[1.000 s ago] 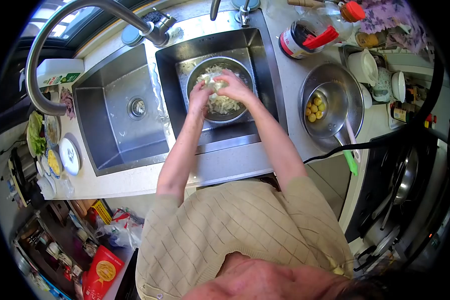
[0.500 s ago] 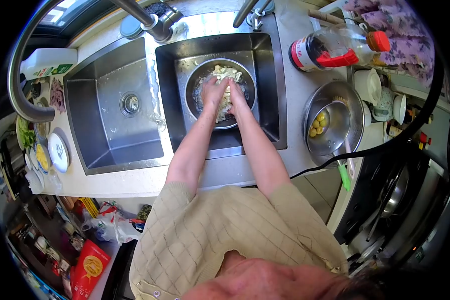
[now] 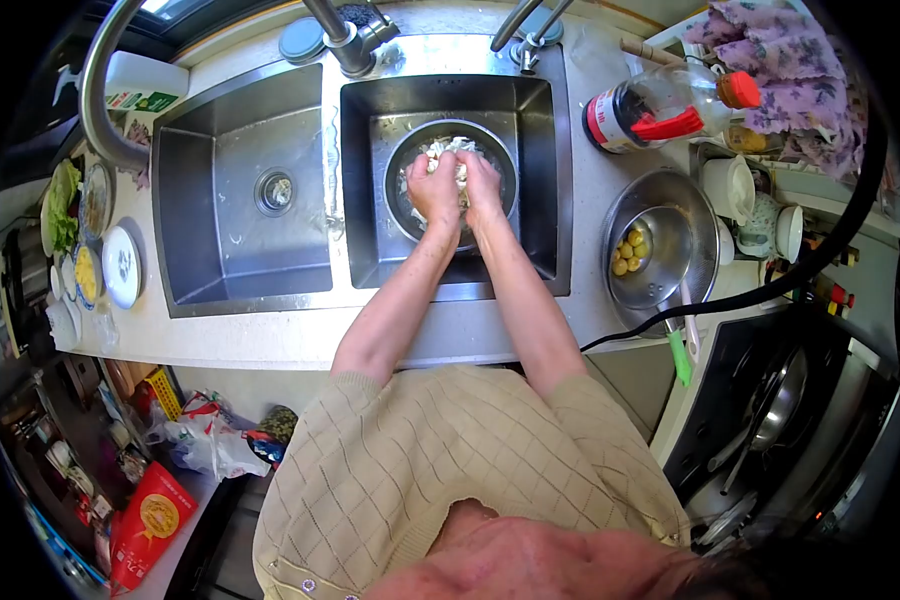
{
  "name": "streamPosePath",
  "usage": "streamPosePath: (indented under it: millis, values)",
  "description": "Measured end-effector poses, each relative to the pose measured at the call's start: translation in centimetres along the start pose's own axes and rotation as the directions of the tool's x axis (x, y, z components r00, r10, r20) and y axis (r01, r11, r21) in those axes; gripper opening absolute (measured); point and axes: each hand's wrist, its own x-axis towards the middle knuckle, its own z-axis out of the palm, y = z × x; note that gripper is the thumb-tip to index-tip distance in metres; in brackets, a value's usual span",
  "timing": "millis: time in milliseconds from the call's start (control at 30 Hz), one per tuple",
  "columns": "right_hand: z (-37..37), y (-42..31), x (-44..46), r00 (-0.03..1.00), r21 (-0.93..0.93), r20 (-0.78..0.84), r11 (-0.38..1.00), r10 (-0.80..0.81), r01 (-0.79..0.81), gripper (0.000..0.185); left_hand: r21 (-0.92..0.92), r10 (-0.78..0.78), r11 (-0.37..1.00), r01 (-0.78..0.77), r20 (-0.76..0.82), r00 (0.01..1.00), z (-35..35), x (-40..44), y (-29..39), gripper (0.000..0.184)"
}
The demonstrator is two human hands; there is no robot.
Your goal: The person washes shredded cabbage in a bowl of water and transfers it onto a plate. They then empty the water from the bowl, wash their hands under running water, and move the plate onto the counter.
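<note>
Both hands are down in a metal bowl (image 3: pixel 398 205) that's sitting in the right-hand basin (image 3: pixel 370 262) of a double sink. The left hand (image 3: pixel 434 188) and right hand (image 3: pixel 483 184) are pretty much side by side, fingers curled in and cupped together around some of the pale food pieces (image 3: pixel 450 147), though I can't tell how tight that grip is. More of the pale stuff is in the bowl just past the fingers. The left basin (image 3: pixel 295 240) has a bit of something pale sitting in its drain (image 3: pixel 274 191). Over on the right side of the counter there's a big metal colander (image 3: pixel 618 205) with a smaller strainer (image 3: pixel 660 285) resting inside, and a bunch of small round yellow things (image 3: pixel 629 252) are in that one. A green handle (image 3: pixel 679 358) pokes out past the counter edge. Just behind the colander, a red-capped bottle (image 3: pixel 610 118) with dark liquid is lying at an angle to my eye, but lens distortion makes it hard to say. Far left: white plate (image 3: pixel 121 267), leafy greens (image 3: pixel 63 195), and a dish of something yellow (image 3: pixel 88 275).
</note>
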Motion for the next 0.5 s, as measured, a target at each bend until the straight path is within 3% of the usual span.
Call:
streamPosePath:
  millis: [500]
  values:
    - [0.6, -2.0, -2.8, 0.986, 0.043, 0.135, 0.994, -0.102, 0.097, 0.016, -0.105, 0.040, 0.993, -0.047, -0.063, 0.997, -2.2, -2.1, 3.7, 0.025]
